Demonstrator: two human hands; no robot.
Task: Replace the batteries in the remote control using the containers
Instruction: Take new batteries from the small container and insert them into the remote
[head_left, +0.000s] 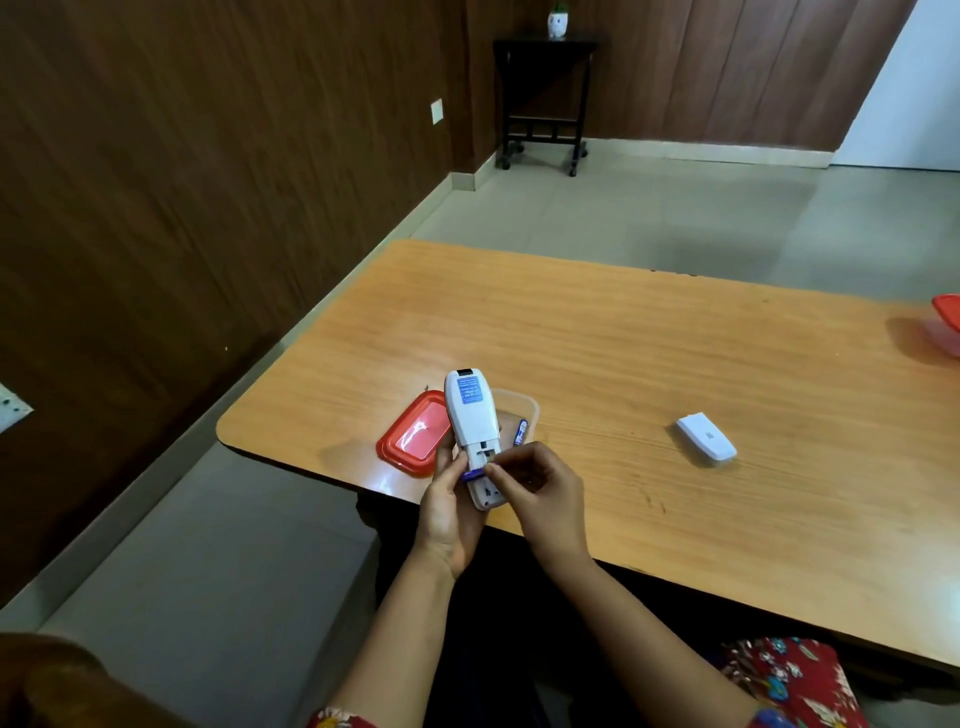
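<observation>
**Entry: battery at the remote's open bay**

Head view.
- Remote (470, 415): white, back up, bay open at its near end, held over the near edge of the counter (623, 338).
- Left hand (449, 514): curled round the remote's near end.
- Right hand (540, 483): fingers (506, 465) pinched together on a blue battery (474, 474) lying crosswise at the bay. I cannot tell whether it is going in or coming out.
- Container (519, 402): clear, open, just behind the remote, with a second battery (520, 432) inside.
- Lid (413, 439): red, just left of the container.
- Cover (706, 443): white, on the counter well to the right.
- Far container (948, 322): red-lidded, at the right edge.

Handling, as judged:
- Keep the left grip steady with the bay facing up.
- Turn the battery in line with its slot.
- Match the polarity marks, seat the spring end first, then press flat.
- Work over the counter so that a slipped battery lands there.
</observation>
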